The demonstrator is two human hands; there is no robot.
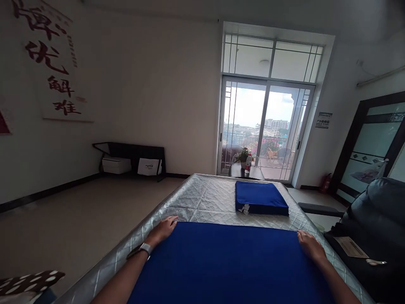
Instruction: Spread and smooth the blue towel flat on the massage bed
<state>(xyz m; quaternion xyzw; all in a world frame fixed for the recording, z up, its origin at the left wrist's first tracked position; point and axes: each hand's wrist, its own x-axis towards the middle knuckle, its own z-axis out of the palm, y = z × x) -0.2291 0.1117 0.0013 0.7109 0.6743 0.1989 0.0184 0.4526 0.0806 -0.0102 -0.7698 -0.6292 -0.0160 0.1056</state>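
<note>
A large plain blue cloth (230,261) lies spread out in front of me, its far edge running nearly straight across. At its far left corner is my left hand (162,231), fingers closed on the fabric; a watch is on that wrist. My right hand (310,244) grips the far right corner, thumb and fingers pressed together there. The near part of the cloth runs out of view at the bottom. Beyond it sits a neat stack of folded blue cloths (262,197) with white tags at its front left corner.
Silvery quilted fabric covers the table (205,194). A small table (236,171) with a plant (243,156) and a bottle (248,164) stands past its far end. To the right is a black leather chair (379,211); a low black bench (136,154) stands along the far wall.
</note>
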